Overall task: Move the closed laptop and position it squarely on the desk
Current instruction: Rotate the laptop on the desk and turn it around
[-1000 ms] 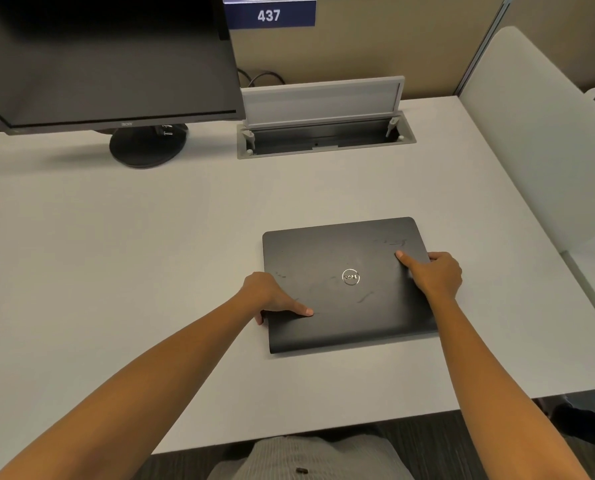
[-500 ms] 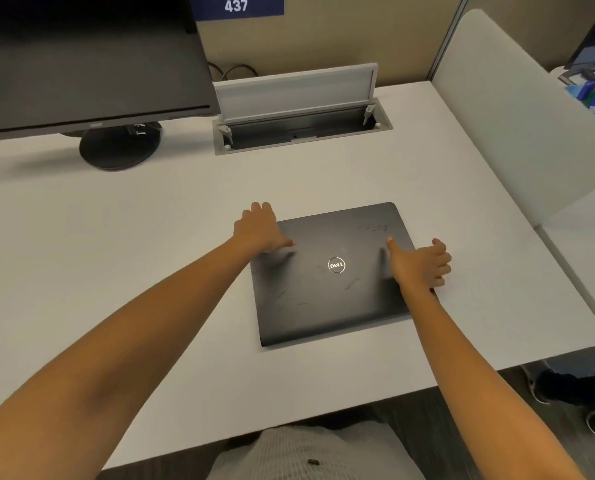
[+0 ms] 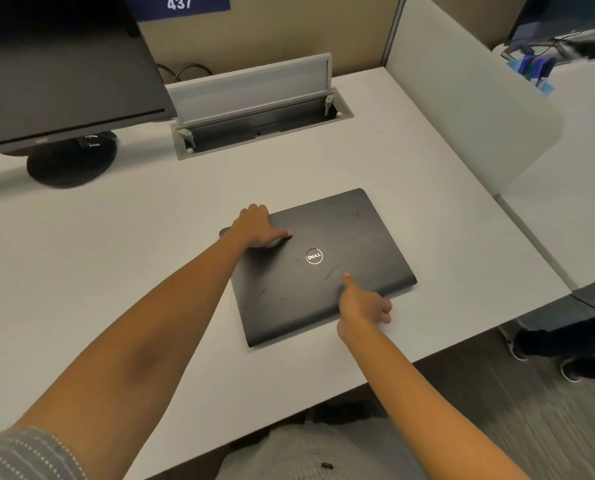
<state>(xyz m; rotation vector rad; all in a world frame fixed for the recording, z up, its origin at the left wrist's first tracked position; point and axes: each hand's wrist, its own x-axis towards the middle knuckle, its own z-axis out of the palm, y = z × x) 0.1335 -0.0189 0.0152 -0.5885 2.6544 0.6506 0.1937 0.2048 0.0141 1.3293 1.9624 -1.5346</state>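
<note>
Both arms were stretched out forward over the worktop (image 3: 116,244), bare from just below the elbow. The left hand (image 3: 254,226) lay on the far left corner of the laptop (image 3: 323,271), fingers curled over the far edge and the thumb pressed flat on the lid, pointing toward the round badge in its middle. The right hand (image 3: 362,306) sat at the near edge of the laptop, toward its right end; its thumb stretched up onto the lid while the other fingers were folded down at the edge, and whether they gripped underneath could not be told. So the hands were well apart, each one on the laptop at opposite corners, holding it between them.

The laptop was closed, black, and lay flat on the white worktop, turned at a clear slant to the front edge, its right side swung away from the person. It sat a little right of the middle, nearer the front edge than the back.

Behind it, set into the worktop, a grey cable box (image 3: 261,112) stood with its flap tilted up. To the left a dark monitor (image 3: 57,71) hung over its round black foot (image 3: 71,161). A pale divider (image 3: 462,109) closed off the right side, and a blue sign reading 437 (image 3: 182,3) showed on the wall behind.
</note>
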